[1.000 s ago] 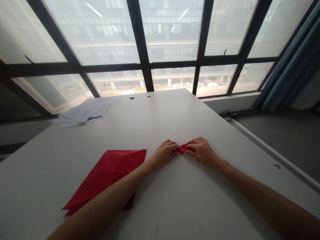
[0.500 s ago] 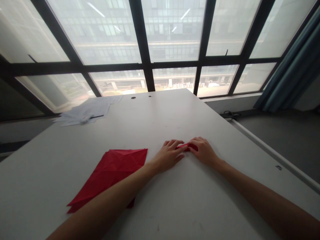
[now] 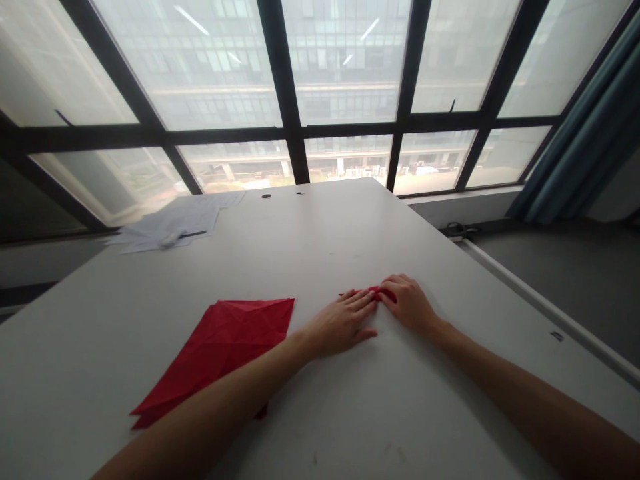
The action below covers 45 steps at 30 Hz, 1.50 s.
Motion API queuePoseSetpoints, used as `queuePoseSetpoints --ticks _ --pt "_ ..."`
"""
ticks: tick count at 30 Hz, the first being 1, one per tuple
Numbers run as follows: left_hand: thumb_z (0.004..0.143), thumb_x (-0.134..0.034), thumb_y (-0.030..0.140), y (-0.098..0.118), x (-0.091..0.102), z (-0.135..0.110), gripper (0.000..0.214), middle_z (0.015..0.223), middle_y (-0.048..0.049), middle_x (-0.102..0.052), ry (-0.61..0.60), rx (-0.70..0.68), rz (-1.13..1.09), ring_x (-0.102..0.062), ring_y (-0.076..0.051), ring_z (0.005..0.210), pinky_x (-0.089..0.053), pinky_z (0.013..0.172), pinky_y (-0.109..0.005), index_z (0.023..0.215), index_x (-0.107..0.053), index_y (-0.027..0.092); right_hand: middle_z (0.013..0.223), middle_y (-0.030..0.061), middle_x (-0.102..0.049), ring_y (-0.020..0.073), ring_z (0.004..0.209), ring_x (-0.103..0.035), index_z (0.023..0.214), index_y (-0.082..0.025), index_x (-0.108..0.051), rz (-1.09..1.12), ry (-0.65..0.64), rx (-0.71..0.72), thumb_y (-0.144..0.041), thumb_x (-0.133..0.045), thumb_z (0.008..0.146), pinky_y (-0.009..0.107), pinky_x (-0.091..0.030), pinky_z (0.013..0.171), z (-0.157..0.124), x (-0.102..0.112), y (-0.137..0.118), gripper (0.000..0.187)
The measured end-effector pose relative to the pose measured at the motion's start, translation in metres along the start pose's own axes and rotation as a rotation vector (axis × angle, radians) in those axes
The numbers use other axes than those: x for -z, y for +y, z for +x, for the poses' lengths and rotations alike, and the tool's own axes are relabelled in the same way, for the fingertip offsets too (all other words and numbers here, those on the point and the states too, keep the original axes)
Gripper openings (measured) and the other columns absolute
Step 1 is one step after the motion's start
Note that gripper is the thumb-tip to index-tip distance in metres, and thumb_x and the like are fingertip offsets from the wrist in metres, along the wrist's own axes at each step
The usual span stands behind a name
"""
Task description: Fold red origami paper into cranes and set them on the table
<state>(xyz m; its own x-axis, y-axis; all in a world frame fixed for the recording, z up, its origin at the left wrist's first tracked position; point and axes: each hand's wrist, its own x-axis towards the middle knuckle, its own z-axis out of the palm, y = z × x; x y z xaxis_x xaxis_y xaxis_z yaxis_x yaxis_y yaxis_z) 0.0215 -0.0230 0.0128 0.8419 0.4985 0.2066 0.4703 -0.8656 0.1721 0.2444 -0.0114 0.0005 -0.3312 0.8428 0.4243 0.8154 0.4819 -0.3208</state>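
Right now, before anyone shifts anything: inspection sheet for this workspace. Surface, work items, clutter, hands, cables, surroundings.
Surface: white table, faint marks on its near part.
Work items: small red paper under the fingers; larger creased red paper to its left, partly hidden by the left forearm.
Clutter: loose white sheets at far left, a dark stick, perhaps a pen, over them.
Left hand: spread, fingertips on the small paper.
Right hand: pinching the small paper.
Cables: dark loops beyond the table's right edge, possibly cable.
Surroundings: window ahead, blue curtain right.
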Motion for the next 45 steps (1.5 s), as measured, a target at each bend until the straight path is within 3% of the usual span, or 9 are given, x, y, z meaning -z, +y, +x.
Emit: queuePoseSetpoints --ticks 5,12,25,33,39,42,45 --pt "0.1 -0.042 0.05 -0.002 0.0 -0.001 0.061 0.159 -0.0139 -0.031 -0.005 0.009 -0.022 -0.026 -0.026 0.149 -0.022 0.122 -0.044 0.151 -0.034 0.019 0.098 0.0056 -0.069 0.022 0.094 -0.058 0.097 -0.022 -0.071 -0.009 -0.009 0.031 -0.017 -0.057 0.092 0.036 -0.043 0.088 -0.001 0.0 0.0 0.016" --pt "0.099 -0.032 0.061 -0.004 -0.006 -0.001 0.077 0.163 -0.0161 -0.015 -0.08 0.079 -0.041 -0.01 -0.027 0.152 -0.018 0.122 -0.043 0.157 -0.014 0.014 0.099 0.0053 -0.069 0.022 0.095 -0.057 0.103 -0.023 -0.071 -0.026 -0.013 0.012 -0.02 -0.057 0.093 0.036 -0.043 0.089 -0.002 0.0 0.0 0.018" --pt "0.096 -0.016 0.069 0.002 -0.012 -0.003 0.088 0.162 -0.0211 -0.014 -0.098 0.331 0.157 -0.009 -0.031 0.152 -0.012 0.121 -0.046 0.155 -0.02 0.004 0.098 0.0051 -0.068 0.0207 0.093 -0.057 0.095 -0.023 -0.073 -0.091 -0.028 -0.03 -0.022 -0.058 0.094 0.034 -0.04 0.089 -0.002 0.004 -0.006 0.016" --pt "0.094 -0.03 0.07 0.011 -0.007 -0.002 0.094 0.159 -0.0268 -0.019 -0.132 0.614 0.225 -0.014 -0.04 0.149 -0.017 0.12 -0.053 0.152 -0.026 -0.004 0.1 0.0048 -0.068 0.0216 0.095 -0.056 0.099 -0.024 -0.074 -0.087 -0.029 -0.035 -0.022 -0.059 0.093 0.035 -0.039 0.089 -0.002 0.004 -0.006 0.016" --pt "0.094 -0.034 0.068 0.011 -0.007 -0.003 0.096 0.154 -0.0336 -0.024 -0.086 0.73 0.264 -0.016 -0.042 0.148 -0.019 0.119 -0.052 0.146 -0.032 -0.012 0.1 0.0052 -0.068 0.0216 0.094 -0.056 0.099 -0.024 -0.075 -0.081 -0.036 -0.034 -0.022 -0.059 0.093 0.035 -0.039 0.088 -0.002 0.003 -0.005 0.017" --pt "0.096 -0.036 0.063 0.007 -0.005 -0.003 0.09 0.158 -0.0313 -0.017 0.033 0.649 0.32 -0.01 -0.039 0.15 -0.017 0.12 -0.051 0.15 -0.026 -0.009 0.099 0.0051 -0.068 0.0212 0.093 -0.056 0.098 -0.024 -0.074 -0.079 -0.033 -0.031 -0.022 -0.059 0.093 0.035 -0.04 0.087 -0.002 0.003 -0.006 0.017" --pt "0.099 -0.032 0.058 0.0 -0.004 -0.001 0.079 0.162 -0.0202 -0.013 0.054 0.369 0.287 -0.007 -0.03 0.152 -0.015 0.122 -0.047 0.155 -0.019 0.004 0.098 0.0055 -0.068 0.0208 0.092 -0.056 0.095 -0.023 -0.074 -0.085 -0.031 -0.02 -0.022 -0.058 0.093 0.035 -0.04 0.088 -0.001 0.003 -0.007 0.017"
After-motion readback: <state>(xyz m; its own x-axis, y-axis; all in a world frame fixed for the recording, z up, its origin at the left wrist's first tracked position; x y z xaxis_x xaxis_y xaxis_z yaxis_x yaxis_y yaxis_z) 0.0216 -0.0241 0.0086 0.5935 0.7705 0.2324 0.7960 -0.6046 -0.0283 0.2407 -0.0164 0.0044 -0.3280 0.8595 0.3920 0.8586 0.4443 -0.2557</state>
